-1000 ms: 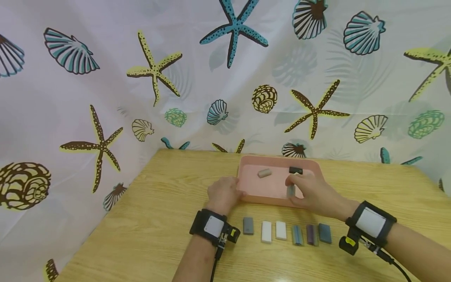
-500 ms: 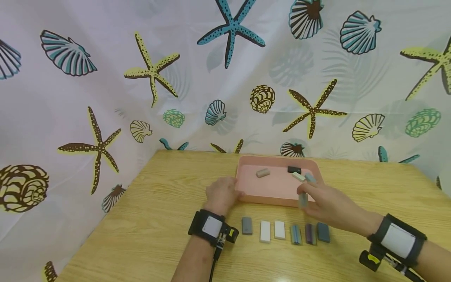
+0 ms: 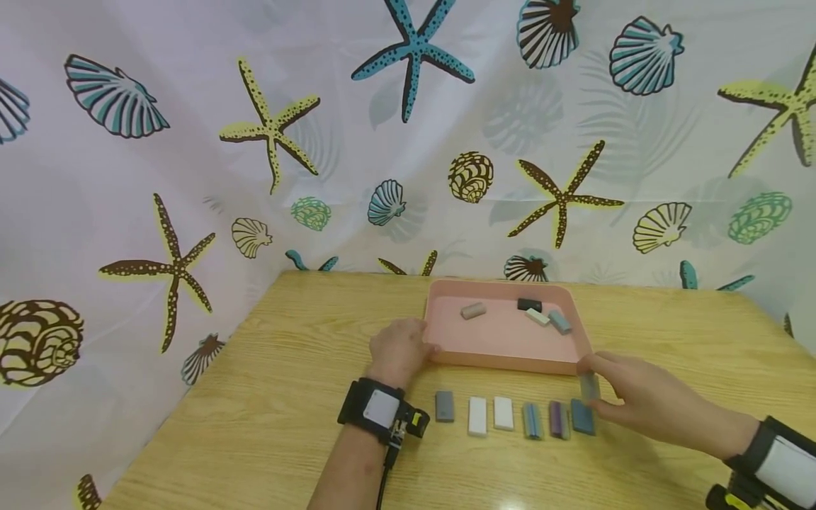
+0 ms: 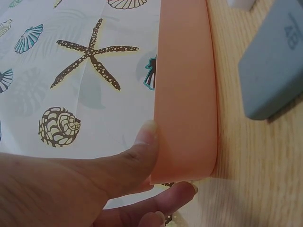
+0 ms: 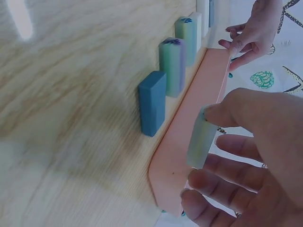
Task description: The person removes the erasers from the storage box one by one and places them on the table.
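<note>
My left hand holds the pink tray at its front left corner, thumb on the rim and fingers by the outer wall. Between thumb and fingers of my right hand is a pale green translucent eraser, pinched upright off the table outside the tray's front right corner. Just left of it, a dark blue eraser ends a row on the table. That row also has a purple striped eraser, a blue striped eraser, two white ones and a grey eraser marked 4B.
Inside the tray lie a beige eraser, a black eraser, a small white eraser and a blue-grey eraser. Behind the wooden table hangs a cloth printed with shells and starfish.
The right hand has carried the pale green eraser out of the tray, rightward and toward the row's right end. My left hand has stayed on the tray corner.
</note>
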Available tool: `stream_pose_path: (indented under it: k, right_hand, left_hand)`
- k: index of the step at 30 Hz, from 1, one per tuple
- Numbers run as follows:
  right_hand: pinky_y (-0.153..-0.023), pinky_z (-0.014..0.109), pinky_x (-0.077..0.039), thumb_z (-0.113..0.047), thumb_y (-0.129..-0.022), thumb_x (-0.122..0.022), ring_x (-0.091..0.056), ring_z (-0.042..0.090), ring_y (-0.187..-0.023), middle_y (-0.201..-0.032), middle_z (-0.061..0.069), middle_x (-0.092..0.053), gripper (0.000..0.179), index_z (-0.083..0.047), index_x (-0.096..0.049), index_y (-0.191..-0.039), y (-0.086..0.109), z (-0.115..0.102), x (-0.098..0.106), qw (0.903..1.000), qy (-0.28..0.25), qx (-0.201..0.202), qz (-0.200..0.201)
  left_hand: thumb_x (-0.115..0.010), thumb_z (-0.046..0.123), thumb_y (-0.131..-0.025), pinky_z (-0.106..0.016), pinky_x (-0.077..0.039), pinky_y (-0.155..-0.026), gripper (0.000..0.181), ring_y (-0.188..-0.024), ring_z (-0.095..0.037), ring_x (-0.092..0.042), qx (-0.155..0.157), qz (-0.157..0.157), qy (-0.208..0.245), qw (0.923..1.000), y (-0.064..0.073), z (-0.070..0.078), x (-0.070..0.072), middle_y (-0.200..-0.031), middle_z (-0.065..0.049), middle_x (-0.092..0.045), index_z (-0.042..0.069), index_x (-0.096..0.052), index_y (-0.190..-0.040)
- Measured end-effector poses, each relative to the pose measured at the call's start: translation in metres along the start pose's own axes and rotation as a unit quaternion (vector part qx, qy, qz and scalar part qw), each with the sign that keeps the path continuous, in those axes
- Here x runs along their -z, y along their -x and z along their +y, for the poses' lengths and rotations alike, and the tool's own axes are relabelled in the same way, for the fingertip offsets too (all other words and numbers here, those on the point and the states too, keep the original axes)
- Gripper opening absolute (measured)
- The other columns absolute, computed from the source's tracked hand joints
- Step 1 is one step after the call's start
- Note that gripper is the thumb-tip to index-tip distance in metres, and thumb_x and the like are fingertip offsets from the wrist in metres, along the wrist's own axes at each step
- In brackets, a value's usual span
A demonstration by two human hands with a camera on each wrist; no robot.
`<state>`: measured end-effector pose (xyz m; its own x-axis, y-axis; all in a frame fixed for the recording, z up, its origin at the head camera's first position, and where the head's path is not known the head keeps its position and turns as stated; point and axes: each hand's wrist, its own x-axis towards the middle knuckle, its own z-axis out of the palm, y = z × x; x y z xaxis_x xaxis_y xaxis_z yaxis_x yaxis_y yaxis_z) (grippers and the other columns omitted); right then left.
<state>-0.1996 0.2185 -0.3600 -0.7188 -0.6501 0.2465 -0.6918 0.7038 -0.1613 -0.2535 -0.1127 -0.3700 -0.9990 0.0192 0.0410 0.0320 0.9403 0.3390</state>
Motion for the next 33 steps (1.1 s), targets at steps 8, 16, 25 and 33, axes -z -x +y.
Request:
stream_pose_path:
  k: [8, 16, 25, 33]
  right_hand:
    - [-0.068, 0.031, -0.048, -0.020, -0.073, -0.075, -0.054, 0.010, -0.088, -0.100, -0.006, -0.059, 0.037, -0.019, -0.055, -0.104, 0.013, 0.016, 0.000, 0.9954, -0.011, -0.057, -0.077]
    - [-0.065, 0.032, -0.047, -0.026, -0.074, -0.074, -0.050, 0.004, -0.079, -0.099, -0.006, -0.057, 0.037, -0.019, -0.054, -0.104, 0.019, 0.024, -0.009, 0.9853, -0.036, -0.084, -0.144]
    - [-0.055, 0.026, -0.043, -0.024, -0.071, -0.076, -0.047, 0.003, -0.070, -0.095, -0.005, -0.054, 0.043, -0.017, -0.053, -0.107, 0.017, 0.025, -0.009, 0.9893, -0.003, -0.055, -0.135]
    - [-0.051, 0.024, -0.039, -0.025, -0.078, -0.070, -0.045, 0.002, -0.064, -0.093, -0.004, -0.053, 0.030, -0.018, -0.055, -0.104, 0.001, 0.014, 0.007, 0.9928, 0.006, -0.033, -0.115]
  left_hand:
    - [-0.070, 0.040, -0.078, -0.035, -0.042, -0.058, 0.043, -0.072, -0.015, -0.051, 0.004, 0.003, -0.001, 1.0000, 0.001, -0.003, 0.001, -0.100, -0.001, -0.064, 0.020, -0.062, -0.115]
    - [-0.070, 0.038, -0.078, -0.032, -0.040, -0.056, 0.042, -0.072, -0.015, -0.051, 0.003, 0.001, 0.007, 1.0000, 0.001, -0.004, -0.001, -0.101, -0.001, -0.065, 0.019, -0.062, -0.115]
    - [-0.071, 0.038, -0.078, -0.031, -0.037, -0.049, 0.029, -0.062, -0.015, -0.049, -0.011, 0.012, 0.005, 0.9999, 0.000, -0.006, 0.000, -0.074, 0.002, -0.057, 0.016, -0.065, -0.096]
    - [-0.071, 0.038, -0.078, -0.031, -0.038, -0.051, 0.034, -0.064, -0.015, -0.051, -0.010, 0.008, 0.000, 0.9999, -0.001, -0.003, 0.000, -0.079, 0.002, -0.060, 0.016, -0.066, -0.103]
